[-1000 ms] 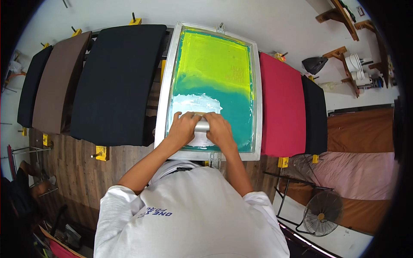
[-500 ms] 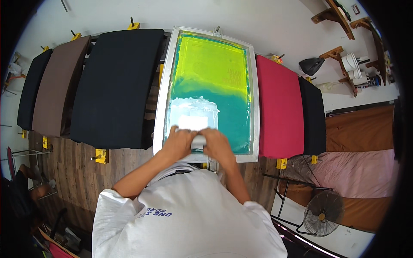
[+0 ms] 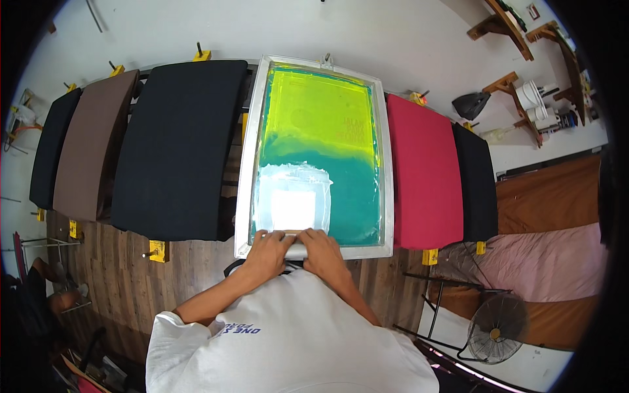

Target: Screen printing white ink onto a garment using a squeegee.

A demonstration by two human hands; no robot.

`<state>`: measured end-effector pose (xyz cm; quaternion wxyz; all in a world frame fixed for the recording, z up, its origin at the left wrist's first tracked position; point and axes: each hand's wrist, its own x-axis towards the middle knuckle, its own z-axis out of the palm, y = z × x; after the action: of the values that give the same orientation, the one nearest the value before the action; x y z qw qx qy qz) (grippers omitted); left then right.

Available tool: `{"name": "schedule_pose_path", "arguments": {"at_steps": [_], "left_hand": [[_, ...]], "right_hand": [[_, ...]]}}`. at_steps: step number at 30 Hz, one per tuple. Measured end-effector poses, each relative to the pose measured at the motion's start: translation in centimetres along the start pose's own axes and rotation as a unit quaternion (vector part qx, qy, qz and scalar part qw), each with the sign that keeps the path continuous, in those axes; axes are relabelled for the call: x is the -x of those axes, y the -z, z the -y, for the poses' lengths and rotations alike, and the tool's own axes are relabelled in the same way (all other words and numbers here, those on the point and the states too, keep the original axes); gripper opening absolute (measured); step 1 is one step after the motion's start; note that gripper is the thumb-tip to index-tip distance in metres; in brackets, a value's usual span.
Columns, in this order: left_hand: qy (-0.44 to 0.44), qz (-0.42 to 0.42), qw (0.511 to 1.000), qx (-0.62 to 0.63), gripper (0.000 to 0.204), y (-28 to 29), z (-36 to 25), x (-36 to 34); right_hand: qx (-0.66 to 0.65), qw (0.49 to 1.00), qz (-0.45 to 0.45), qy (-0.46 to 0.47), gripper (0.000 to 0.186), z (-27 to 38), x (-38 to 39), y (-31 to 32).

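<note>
A silkscreen printing frame (image 3: 387, 196) with pale metal edges lies before me, its mesh yellow-green at the far end and teal nearer. White ink (image 3: 319, 196) is spread over its near left part, around a bright white rectangle (image 3: 293, 208). At the near end of the mesh, my left hand (image 3: 266, 252) and my right hand (image 3: 320, 251) are closed side by side on a squeegee (image 3: 297, 251). Only a pale strip of the squeegee shows between them; its blade is hidden. Thumbs meet near the middle, fingers curl over the far side.
Black (image 3: 180, 150) and brown (image 3: 95, 144) fabric-covered boards stand left of the frame, red (image 3: 426, 173) and black (image 3: 476, 180) ones on the right. Yellow brackets (image 3: 158, 251) stick out below them. A standing fan (image 3: 496, 331) is at lower right, near brown and pink cloth (image 3: 544, 255).
Both hands have drawn the squeegee toward me, to the near end of the mesh. More of the white rectangle shows now. The whole view has shifted slightly.
</note>
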<state>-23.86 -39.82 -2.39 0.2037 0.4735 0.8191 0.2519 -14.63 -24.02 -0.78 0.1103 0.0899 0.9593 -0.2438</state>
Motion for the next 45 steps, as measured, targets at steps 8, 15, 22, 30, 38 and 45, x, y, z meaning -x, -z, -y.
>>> {"name": "schedule_pose_path", "arguments": {"at_steps": [8,15,22,30,38,45], "left_hand": [[-0.022,-0.135,0.991,-0.002,0.046,1.1,2.8,-8.4],[-0.017,-0.099,0.995,-0.027,0.057,-2.8,1.7,-2.9],[0.029,0.030,0.999,-0.029,0.061,0.5,-0.3,-1.9],[0.003,-0.126,0.991,-0.049,0.044,-0.6,3.4,-7.1],[-0.026,0.012,0.998,-0.053,0.057,-0.8,0.4,0.6],[0.032,-0.036,0.999,-0.023,0.047,2.1,2.4,-6.5]], "right_hand": [[0.064,0.993,-0.096,0.012,0.031,-3.3,-7.9,3.2],[0.015,0.996,-0.088,0.016,0.052,-2.5,-2.4,-0.6],[-0.005,1.000,0.020,-0.017,0.045,-0.5,-1.2,2.0],[0.069,0.994,-0.079,0.029,0.043,-3.1,-7.4,1.6],[0.014,0.999,-0.032,0.013,0.055,-0.1,0.5,-0.6],[0.051,0.996,-0.066,0.017,0.043,-1.7,-6.4,3.2]]}}
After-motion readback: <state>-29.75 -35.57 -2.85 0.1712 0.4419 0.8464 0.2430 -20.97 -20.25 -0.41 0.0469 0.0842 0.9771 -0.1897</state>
